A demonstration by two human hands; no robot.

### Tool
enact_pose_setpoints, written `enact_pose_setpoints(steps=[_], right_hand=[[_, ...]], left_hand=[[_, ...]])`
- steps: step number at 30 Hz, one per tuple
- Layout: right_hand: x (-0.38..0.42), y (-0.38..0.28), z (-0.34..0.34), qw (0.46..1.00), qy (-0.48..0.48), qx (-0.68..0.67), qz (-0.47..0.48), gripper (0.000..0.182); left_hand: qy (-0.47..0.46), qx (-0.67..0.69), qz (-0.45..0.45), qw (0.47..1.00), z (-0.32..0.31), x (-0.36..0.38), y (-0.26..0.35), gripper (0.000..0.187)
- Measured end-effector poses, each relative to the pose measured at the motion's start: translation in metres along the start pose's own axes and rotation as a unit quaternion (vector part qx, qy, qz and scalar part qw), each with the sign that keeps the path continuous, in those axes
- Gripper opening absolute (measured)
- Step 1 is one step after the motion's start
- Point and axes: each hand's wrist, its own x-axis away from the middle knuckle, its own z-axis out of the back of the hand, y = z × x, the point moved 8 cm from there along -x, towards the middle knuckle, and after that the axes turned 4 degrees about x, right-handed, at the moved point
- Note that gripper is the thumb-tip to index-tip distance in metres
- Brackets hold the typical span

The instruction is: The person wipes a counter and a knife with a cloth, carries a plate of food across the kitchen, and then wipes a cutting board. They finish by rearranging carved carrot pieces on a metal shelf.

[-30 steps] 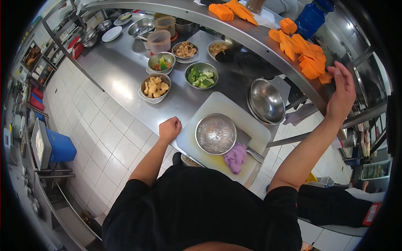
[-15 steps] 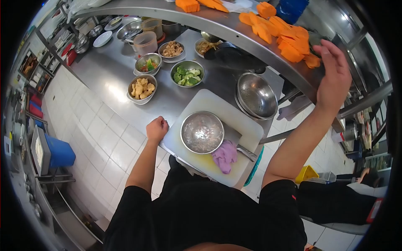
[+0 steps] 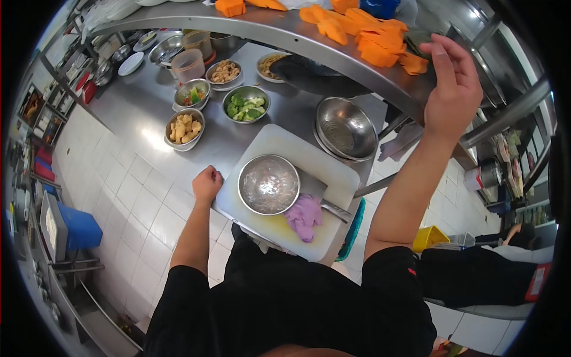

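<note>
My left hand [image 3: 207, 183] rests as a loose fist at the left edge of the white cutting board [image 3: 321, 149], with nothing visible in it. My right hand [image 3: 453, 89] is raised over the metal shelf [image 3: 267, 25], fingers bent and apart, fingertips by a dark green thing [image 3: 419, 40] that I cannot make out. Beside it lie orange carrot slices [image 3: 380, 44]. On the board sit a steel bowl [image 3: 269, 184], a crumpled purple cloth [image 3: 304, 217] and a cleaver [image 3: 336, 210], its blade partly hidden by the bowl.
Broccoli [image 3: 246, 107], fried pieces [image 3: 185, 128] and other foods stand in bowls on the steel counter [image 3: 143, 113]. Stacked steel bowls [image 3: 346, 128] are right of the board. Another person's dark clothing [image 3: 476, 276] shows at lower right. A blue bin [image 3: 80, 227] stands left.
The view has shifted, so the counter and shelf appear further left. My right hand has come closer to the dark green thing. My left hand stays at the board's edge.
</note>
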Motion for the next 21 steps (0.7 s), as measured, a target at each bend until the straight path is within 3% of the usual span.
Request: enact_pose_setpoints(steps=[2,5,8,10,12,14,15,16,18,20,21], right_hand=[[0.003,0.000,0.010,0.998,0.043,-0.050,0.011,0.016],[0.016,-0.019,0.036,0.967,0.090,-0.163,0.171,0.027],[0.063,-0.051,0.015,0.935,-0.097,-0.263,0.216,0.033],[0.104,-0.030,-0.035,0.914,-0.364,-0.172,0.050,0.026],[0.141,0.029,-0.086,0.863,-0.500,0.032,-0.065,0.024],[0.159,0.144,-0.110,0.880,-0.426,0.107,-0.179,0.025],[0.156,0.197,-0.110,0.897,-0.345,0.112,-0.254,0.025],[0.151,0.251,-0.110,0.878,-0.318,0.227,-0.278,0.024],[0.144,0.343,-0.107,0.842,-0.245,0.446,-0.179,0.031],[0.146,0.425,-0.098,0.881,-0.121,0.457,0.025,0.053],[0.224,0.377,-0.065,0.884,-0.123,0.450,0.030,0.053]], left_hand=[[0.007,-0.014,-0.006,1.000,-0.002,0.000,-0.004,0.016],[0.010,-0.015,-0.016,1.000,-0.003,0.000,-0.007,0.016],[0.008,-0.010,-0.010,1.000,-0.004,0.001,-0.005,0.016],[0.009,-0.013,-0.009,1.000,-0.002,-0.001,-0.005,0.016],[0.007,-0.011,-0.006,1.000,-0.001,-0.003,-0.002,0.016],[-0.002,-0.014,-0.002,1.000,-0.003,0.001,-0.006,0.016],[0.001,-0.021,-0.007,1.000,-0.004,0.000,-0.007,0.016],[0.008,-0.027,-0.009,1.000,-0.005,-0.002,-0.007,0.015],[0.018,-0.016,-0.008,1.000,0.001,-0.003,-0.002,0.015],[0.027,-0.006,-0.003,1.000,0.003,0.000,0.000,0.014],[0.022,-0.003,-0.004,1.000,0.003,-0.001,0.000,0.014]])
